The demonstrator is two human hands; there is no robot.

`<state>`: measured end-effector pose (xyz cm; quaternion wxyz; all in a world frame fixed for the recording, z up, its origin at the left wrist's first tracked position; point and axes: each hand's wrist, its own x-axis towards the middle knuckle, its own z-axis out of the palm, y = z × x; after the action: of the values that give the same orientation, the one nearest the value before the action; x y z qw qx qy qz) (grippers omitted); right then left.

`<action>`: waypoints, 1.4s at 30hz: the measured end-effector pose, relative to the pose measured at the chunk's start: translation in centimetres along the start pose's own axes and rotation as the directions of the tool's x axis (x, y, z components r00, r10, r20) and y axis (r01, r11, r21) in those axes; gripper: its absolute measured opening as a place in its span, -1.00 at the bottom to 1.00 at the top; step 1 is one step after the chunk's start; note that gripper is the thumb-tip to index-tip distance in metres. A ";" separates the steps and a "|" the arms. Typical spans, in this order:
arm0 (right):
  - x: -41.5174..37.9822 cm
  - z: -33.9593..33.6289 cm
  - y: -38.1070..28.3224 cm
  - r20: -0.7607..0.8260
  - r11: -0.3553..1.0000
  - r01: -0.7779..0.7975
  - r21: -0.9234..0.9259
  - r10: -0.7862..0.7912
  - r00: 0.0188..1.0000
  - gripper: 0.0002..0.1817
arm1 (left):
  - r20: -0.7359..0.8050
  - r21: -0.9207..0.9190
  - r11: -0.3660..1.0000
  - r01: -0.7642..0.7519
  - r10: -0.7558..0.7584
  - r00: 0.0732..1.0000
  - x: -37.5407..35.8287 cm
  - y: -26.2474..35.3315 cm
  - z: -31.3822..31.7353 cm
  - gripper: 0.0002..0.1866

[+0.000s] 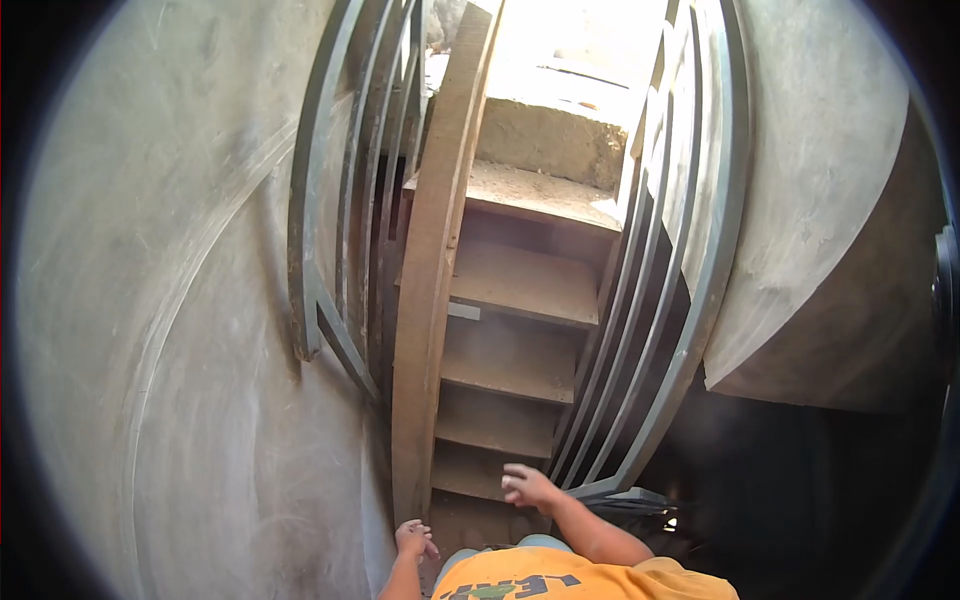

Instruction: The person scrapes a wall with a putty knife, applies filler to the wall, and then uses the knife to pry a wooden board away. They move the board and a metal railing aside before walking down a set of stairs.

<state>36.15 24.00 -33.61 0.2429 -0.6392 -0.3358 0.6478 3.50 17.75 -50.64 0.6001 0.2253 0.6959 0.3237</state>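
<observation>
Orange shirt (pixel 560 580) at 6 o'clock, both hands out toward the wooden stairs (pixel 510 350).

Right hand (pixel 527 486): fingers curled together, knuckles near the lowest tread beside the grey railing (pixel 680 300); forearm runs back to 5 o'clock. Left hand (pixel 414 539): fingers loosely bent, holding nothing, by the stair's left stringer (pixel 425 300). Judged step: starting a climb toward daylight at 12 o'clock; next calls for a firm handhold.

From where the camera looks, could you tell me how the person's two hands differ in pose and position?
The right hand is raised higher, over the lowest wooden steps, and looks closed in a loose fist; the left hand hangs lower, beside the foot of the wooden stringer board, with fingers curled downward. The right hand lies nearer the metal railing. Both are bare and grip nothing visible.
</observation>
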 end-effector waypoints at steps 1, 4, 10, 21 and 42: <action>-1.5 0.7 1.5 -0.003 0.995 -0.094 0.020 0.094 0.996 -0.33 | 0.053 -0.024 0.999 -0.021 0.022 0.998 -0.7 1.0 1.0 -0.70; -4.3 1.4 4.4 0.001 0.991 -0.108 -0.083 0.109 0.994 -0.32 | 0.276 -0.074 0.993 -0.092 0.109 0.955 -1.2 3.5 5.0 -0.69; -7.5 0.3 6.7 -0.156 0.949 0.311 -0.050 -0.315 0.936 -0.67 | 0.729 -0.008 0.930 -0.367 0.257 0.635 -6.3 10.7 17.8 -0.86; -15.9 -6.2 13.6 -0.598 0.909 0.414 -0.038 -0.353 0.720 -0.86 | 0.866 0.058 0.906 -0.419 0.164 0.473 -18.9 9.1 28.1 -0.86; -35.2 -29.9 3.4 -0.779 0.563 0.540 -0.626 -0.479 -0.404 -0.81 | 0.427 -0.111 0.261 -0.959 0.884 0.191 -31.1 24.9 36.7 -0.33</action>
<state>68.42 -0.68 -11.48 0.6828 -0.6370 -0.2985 -0.1975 43.23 19.66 -13.81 0.3897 0.7124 0.3026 0.4991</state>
